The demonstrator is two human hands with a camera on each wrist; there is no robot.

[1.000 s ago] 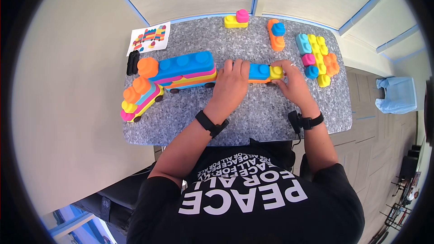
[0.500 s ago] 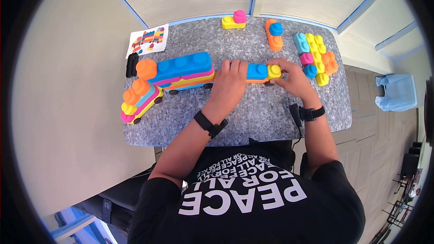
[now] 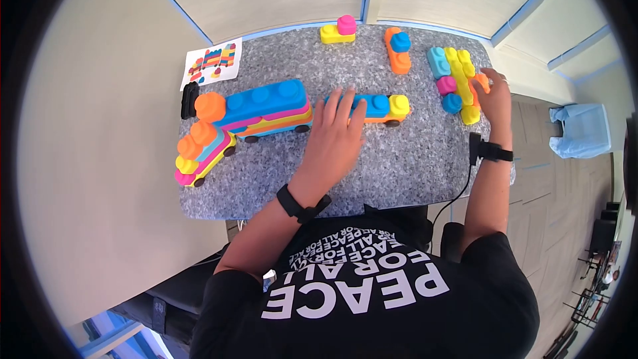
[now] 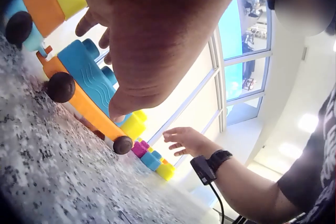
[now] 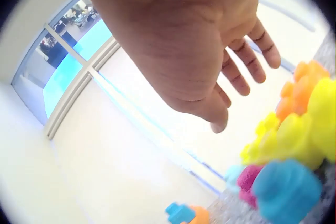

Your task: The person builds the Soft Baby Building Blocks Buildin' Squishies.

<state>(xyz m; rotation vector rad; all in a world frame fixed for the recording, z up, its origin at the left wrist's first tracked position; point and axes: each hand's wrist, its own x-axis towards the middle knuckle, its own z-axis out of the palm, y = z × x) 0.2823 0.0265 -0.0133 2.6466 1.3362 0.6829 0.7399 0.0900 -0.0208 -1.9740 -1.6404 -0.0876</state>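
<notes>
My left hand [image 3: 335, 129] lies over the rear car of a block train, fingers spread across its long blue block [image 3: 379, 104]. In the left wrist view the thumb is at the near side of that blue block [image 4: 86, 71], which sits on an orange wheeled base [image 4: 89, 109]. A yellow block [image 3: 398, 105] tops the car's right end. My right hand [image 3: 495, 103] hovers by the orange block [image 3: 484, 82] at the right of the loose group, fingers loosely extended. The right wrist view shows nothing between those fingers, with the orange block [image 5: 303, 91] beside them.
To the left stand the tall middle car [image 3: 266, 110] and the angled front car [image 3: 207, 153]. Yellow blocks [image 3: 462, 70] and several others lie at right. Farther back are an orange-and-blue pair [image 3: 397, 56], a yellow-and-pink pair [image 3: 339, 32] and a picture sheet [image 3: 211, 63].
My right hand has left the yellow block on the rear car and moved right to the loose blocks. My left hand's fingers have spread and lifted slightly over the blue block.
</notes>
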